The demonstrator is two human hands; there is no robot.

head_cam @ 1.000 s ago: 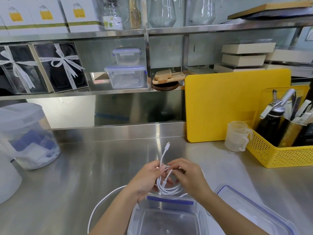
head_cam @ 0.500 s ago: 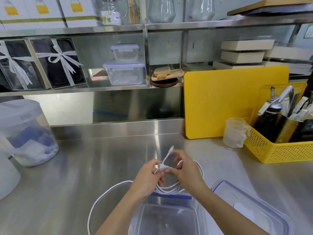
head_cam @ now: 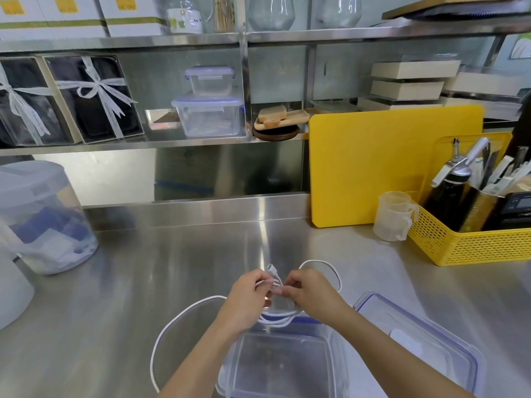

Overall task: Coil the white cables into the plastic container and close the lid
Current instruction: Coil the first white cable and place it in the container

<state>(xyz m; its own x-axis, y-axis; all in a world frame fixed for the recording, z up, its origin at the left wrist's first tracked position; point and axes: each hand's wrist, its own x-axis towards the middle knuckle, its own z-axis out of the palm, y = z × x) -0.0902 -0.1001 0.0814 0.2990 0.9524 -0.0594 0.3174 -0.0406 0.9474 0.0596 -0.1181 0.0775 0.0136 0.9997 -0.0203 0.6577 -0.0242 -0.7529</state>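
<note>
Left hand (head_cam: 248, 294) and right hand (head_cam: 309, 291), both grips pinching white cable (head_cam: 277, 317) bundle above plastic container (head_cam: 283, 366). Connector end, earlier sticking up, now tucked lower; new loop at right. Long tail lies on desk (head_cam: 115, 311). Lid (head_cam: 425, 340) open beside; coiling unfinished.

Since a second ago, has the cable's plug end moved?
Yes. The plug stood well above the hands, pointing toward the yellow board; now it sits low between the left hand and right hand.
</note>
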